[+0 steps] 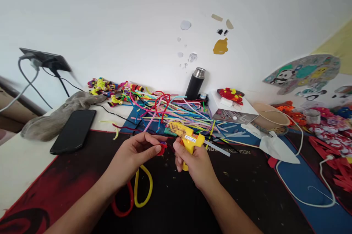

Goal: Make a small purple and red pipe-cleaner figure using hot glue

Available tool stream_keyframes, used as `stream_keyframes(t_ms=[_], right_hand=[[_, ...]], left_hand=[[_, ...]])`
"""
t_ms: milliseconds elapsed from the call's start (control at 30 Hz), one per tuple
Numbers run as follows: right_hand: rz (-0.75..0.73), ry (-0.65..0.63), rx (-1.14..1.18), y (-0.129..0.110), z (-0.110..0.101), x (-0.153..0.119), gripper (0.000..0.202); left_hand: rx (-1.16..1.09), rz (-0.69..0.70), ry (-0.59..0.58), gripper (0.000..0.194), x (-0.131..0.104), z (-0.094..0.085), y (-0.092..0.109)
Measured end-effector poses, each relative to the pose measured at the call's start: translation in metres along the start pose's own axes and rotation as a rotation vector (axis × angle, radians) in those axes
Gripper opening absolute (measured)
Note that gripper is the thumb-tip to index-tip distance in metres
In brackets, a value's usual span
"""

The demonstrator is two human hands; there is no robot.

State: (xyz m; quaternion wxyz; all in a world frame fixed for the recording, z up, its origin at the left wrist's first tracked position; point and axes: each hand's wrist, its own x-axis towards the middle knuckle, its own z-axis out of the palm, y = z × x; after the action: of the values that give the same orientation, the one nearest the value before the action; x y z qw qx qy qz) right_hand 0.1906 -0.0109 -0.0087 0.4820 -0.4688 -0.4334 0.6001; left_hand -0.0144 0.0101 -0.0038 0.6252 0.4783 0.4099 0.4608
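Observation:
My right hand [195,160] is wrapped round the handle of a yellow hot glue gun [181,131], whose worn nozzle end points left. A translucent glue stick [217,148] sticks out of its back end. Between thumb and fingers, my left hand [139,149] pinches a small red fuzzy piece [162,148], with a bit of purple at its top; its exact shape is partly hidden. The gun's front is just above and right of that piece, apart from it. Below my left hand, a yellow loop [150,186] and a red loop [122,214] lie on the dark mat.
Many coloured pipe cleaners [176,111] are heaped behind my hands. A black thermos [195,83] and a white box [233,109] stand near the wall. A phone [73,131] lies left beside a grey pouch [60,113]. White cable [302,203] curls at right.

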Motion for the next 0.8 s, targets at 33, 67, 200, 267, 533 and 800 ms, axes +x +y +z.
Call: stream_keyframes(t_ms=[33, 67, 200, 267, 533, 800], right_hand=[[-0.002, -0.006, -0.009, 0.000, 0.000, 0.000, 0.048], [-0.004, -0.015, -0.017, -0.001, 0.000, 0.000, 0.047], [-0.007, -0.060, -0.026, -0.003, 0.002, 0.000, 0.041], [-0.009, -0.058, -0.017, -0.002, 0.004, 0.000, 0.038], [0.043, -0.034, -0.017, 0.001, 0.008, -0.001, 0.031], [0.063, -0.036, 0.061, -0.004, 0.011, -0.003, 0.025]], left_hand=[[0.021, 0.009, -0.014, 0.024, -0.001, 0.001, 0.000], [0.035, 0.017, -0.027, 0.024, -0.001, 0.002, 0.001], [0.062, 0.037, -0.057, 0.026, -0.002, 0.005, 0.001], [0.063, 0.041, -0.079, 0.025, -0.003, 0.006, 0.000], [0.058, 0.030, -0.108, 0.020, -0.005, 0.008, -0.001], [0.036, -0.012, -0.099, 0.025, -0.003, 0.008, 0.000]])
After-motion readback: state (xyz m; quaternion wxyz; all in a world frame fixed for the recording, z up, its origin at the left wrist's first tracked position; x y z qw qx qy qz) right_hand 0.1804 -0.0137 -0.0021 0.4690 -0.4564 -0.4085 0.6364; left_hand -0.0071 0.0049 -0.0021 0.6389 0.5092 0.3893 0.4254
